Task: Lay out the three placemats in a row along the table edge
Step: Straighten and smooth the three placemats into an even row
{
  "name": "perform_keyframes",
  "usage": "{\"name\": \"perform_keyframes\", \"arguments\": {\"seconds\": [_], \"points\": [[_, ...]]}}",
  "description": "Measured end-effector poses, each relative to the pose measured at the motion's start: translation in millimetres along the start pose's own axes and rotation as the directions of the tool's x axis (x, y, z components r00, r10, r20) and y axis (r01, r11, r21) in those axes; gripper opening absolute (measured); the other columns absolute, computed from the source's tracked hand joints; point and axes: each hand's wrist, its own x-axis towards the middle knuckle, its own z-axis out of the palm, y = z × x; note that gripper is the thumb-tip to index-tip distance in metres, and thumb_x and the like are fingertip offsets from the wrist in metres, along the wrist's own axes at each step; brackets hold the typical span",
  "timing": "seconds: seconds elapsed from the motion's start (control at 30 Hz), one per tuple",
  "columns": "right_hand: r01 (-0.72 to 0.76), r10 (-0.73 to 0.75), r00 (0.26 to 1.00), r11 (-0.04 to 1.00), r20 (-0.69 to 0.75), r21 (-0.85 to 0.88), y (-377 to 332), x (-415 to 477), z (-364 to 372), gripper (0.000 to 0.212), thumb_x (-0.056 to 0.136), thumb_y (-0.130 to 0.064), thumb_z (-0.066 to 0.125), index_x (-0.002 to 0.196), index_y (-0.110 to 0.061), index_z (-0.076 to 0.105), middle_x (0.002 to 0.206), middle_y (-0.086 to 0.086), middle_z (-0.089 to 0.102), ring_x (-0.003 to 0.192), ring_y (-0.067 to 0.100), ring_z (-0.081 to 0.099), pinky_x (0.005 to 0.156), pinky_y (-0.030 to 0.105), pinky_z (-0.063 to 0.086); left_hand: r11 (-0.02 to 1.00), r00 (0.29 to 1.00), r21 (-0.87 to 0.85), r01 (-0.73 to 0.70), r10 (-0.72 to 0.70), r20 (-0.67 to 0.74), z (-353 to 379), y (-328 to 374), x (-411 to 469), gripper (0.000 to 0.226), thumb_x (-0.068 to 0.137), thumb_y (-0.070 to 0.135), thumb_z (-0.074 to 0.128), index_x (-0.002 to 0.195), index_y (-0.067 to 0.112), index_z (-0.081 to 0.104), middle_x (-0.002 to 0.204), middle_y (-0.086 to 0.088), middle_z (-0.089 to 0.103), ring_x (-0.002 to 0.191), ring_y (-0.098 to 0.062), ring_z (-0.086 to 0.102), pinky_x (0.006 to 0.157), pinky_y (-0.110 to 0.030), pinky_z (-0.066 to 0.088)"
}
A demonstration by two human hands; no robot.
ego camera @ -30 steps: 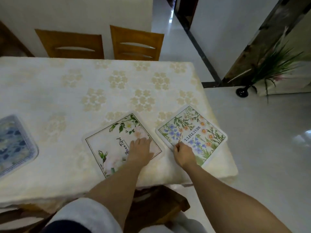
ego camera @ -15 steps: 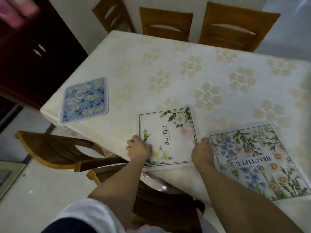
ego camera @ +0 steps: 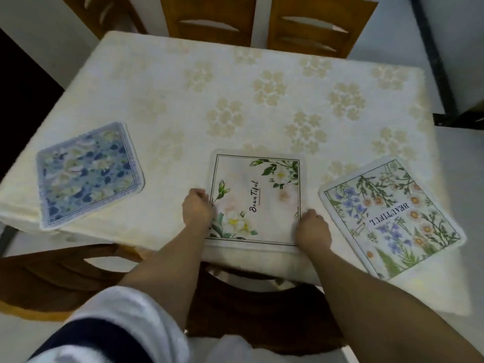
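Note:
Three placemats lie near the table's front edge. The white rose placemat (ego camera: 258, 189) sits in the middle, square to the edge. My left hand (ego camera: 197, 211) grips its left side and my right hand (ego camera: 313, 230) grips its lower right corner. The blue floral placemat (ego camera: 87, 172) lies at the left, turned at an angle, with its near corner overhanging the edge. On the right, the wildflower placemat (ego camera: 390, 218) lies tilted, its near corner reaching the table edge.
A cream flowered tablecloth (ego camera: 235, 100) covers the table. Three wooden chairs (ego camera: 319, 24) stand at the far side. Below my arms, a dark wooden chair (ego camera: 262, 310) is tucked under the front edge, and another chair (ego camera: 52, 279) stands at the left.
The white rose placemat has been turned from a diagonal to square with the table edge. My hands moved from pressing two mats to gripping this one's sides. The view swung left, then recentred.

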Motion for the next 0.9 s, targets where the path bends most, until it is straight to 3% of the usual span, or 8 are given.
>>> {"name": "perform_keyframes", "arguments": {"seconds": [0.17, 0.3, 0.5, 0.63, 0.9], "points": [[-0.127, 0.125, 0.989, 0.992, 0.075, 0.024, -31.1, -35.5, 23.2, 0.022, 0.096, -0.021, 0.039, 0.114, -0.01, 0.046, 0.118, 0.018, 0.051, 0.108, 0.039, 0.055, 0.087, 0.045, 0.044, 0.982, 0.971, -0.044, -0.181, 0.186, 0.152, -30.0, -15.2, 28.7, 0.036, 0.092, 0.006, 0.06, 0.128, 0.006, 0.06, 0.117, -0.018, 0.064, 0.098, -0.027, 0.063, 0.079, -0.026, 0.046], [-0.206, 0.199, 0.969, 0.978, 0.145, 0.032, -44.5, -42.8, 25.9, 0.026, 0.099, -0.027, 0.038, 0.119, -0.011, 0.039, 0.124, 0.019, 0.049, 0.113, 0.041, 0.054, 0.091, 0.047, 0.044, 0.981, 0.958, -0.087, -0.174, 0.189, 0.216, -35.3, -25.3, 33.1, 0.042, 0.094, 0.008, 0.06, 0.136, 0.011, 0.057, 0.126, -0.019, 0.056, 0.112, -0.029, 0.059, 0.092, -0.027, 0.045], [-0.27, 0.272, 0.962, 0.948, 0.012, 0.171, -50.5, -41.0, 26.0, 0.035, 0.093, -0.02, 0.054, 0.123, -0.005, 0.042, 0.124, 0.019, 0.052, 0.114, 0.04, 0.054, 0.092, 0.047, 0.047, 0.969, 0.933, -0.081, -0.233, 0.246, 0.261, -43.0, -42.3, 36.8, 0.038, 0.09, 0.017, 0.069, 0.126, 0.013, 0.06, 0.106, -0.013, 0.059, 0.092, -0.023, 0.058, 0.081, -0.026, 0.044], [-0.277, 0.288, 0.957, 0.941, -0.029, 0.194, -53.7, -36.5, 27.0, 0.03, 0.09, -0.012, 0.054, 0.118, -0.004, 0.047, 0.123, 0.018, 0.051, 0.113, 0.039, 0.055, 0.092, 0.047, 0.046, 0.971, 0.928, -0.09, -0.22, 0.237, 0.288, -49.8, -50.6, 37.2, 0.036, 0.086, 0.02, 0.075, 0.119, 0.013, 0.062, 0.092, -0.011, 0.061, 0.084, -0.021, 0.057, 0.077, -0.027, 0.044], [-0.231, 0.236, 0.971, 0.968, -0.044, 0.094, -47.0, -28.0, 27.4, 0.025, 0.089, -0.01, 0.052, 0.113, -0.002, 0.048, 0.117, 0.02, 0.055, 0.108, 0.04, 0.055, 0.089, 0.046, 0.046, 0.959, 0.921, -0.086, -0.269, 0.283, 0.269, -41.3, -52.9, 40.2, 0.032, 0.087, 0.014, 0.073, 0.116, 0.01, 0.059, 0.09, -0.014, 0.059, 0.079, -0.021, 0.055, 0.071, -0.025, 0.04]]}}
